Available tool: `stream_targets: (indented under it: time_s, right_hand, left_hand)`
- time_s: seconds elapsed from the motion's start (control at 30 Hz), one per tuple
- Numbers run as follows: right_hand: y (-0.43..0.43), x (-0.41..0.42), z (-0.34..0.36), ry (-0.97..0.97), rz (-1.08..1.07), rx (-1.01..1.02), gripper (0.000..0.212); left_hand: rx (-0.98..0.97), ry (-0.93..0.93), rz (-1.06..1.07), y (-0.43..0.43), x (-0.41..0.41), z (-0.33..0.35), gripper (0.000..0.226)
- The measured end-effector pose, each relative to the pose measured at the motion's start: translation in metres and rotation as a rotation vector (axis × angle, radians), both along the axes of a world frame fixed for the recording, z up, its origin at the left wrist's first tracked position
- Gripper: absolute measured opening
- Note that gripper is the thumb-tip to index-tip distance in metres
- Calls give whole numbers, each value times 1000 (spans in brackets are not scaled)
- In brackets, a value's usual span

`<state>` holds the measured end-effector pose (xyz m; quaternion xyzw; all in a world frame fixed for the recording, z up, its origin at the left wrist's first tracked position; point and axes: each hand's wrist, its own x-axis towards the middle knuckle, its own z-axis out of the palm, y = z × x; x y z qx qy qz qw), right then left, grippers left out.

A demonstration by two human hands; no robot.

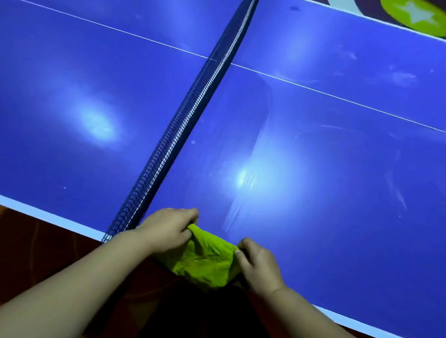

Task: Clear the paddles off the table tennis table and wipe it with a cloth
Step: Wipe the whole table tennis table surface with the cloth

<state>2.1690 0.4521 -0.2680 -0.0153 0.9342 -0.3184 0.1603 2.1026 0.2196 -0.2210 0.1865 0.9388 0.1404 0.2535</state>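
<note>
A crumpled lime-green cloth (pixel 206 259) sits at the near edge of a blue table (pixel 321 161), partly hanging over the white border, just right of the net (pixel 182 129). The left hand (pixel 167 230) pinches the cloth's far left corner with curled fingers. The right hand (pixel 259 265) pinches its right edge between thumb and fingers. The hands are apart, with the cloth stretched between them. The net runs away from the viewer across the table. A thin white line (pixel 325 93) crosses both halves. Smear marks and light glare show on the right half. Beyond the far edge lies a green disc (pixel 419 16) bearing a pale star.
</note>
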Motion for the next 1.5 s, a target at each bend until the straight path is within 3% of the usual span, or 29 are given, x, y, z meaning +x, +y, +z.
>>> stream_targets:
  time_s: [0.07, 0.13, 0.2, 0.3, 0.43, 0.5, 0.6, 0.67, 1.07, 1.5]
  right_hand:
    - [2, -3, 11, -96, -94, -160, 16]
    - [1, -14, 21, -104, -150, -223, 24]
    - [0, -28, 29, -131, -113, -77, 14]
    - [-4, -44, 28, 69, 78, 391, 24]
    - [-25, -46, 7, 413, 369, 330, 27]
    - [-45, -42, -5, 378, 573, 300, 37]
    - [-70, -39, -27, 324, 758, 428, 59]
    - [-82, -39, -37, 255, 708, 464, 66]
    - [-79, -18, -42, 277, 537, 447, 68]
    - [-13, -177, -51, 204, 358, 496, 70]
  left_hand:
    - [84, -77, 105, -4, 2, 9, 8]
    - [138, -96, 203, -1, 1, 10, 8]
    - [166, -72, 282, 3, -1, 5, 9]
    - [73, 44, 271, 5, -8, -5, 36]
    - [21, 367, 311, -9, -12, 0, 50]
    - [16, 450, 326, -20, -9, 6, 49]
    - [-5, 507, 308, -37, 2, 9, 47]
    - [-25, 509, 291, -45, 11, 8, 48]
    - [-1, 401, 156, -35, 14, -12, 49]
    - [-133, 208, 157, 34, -88, -41, 71]
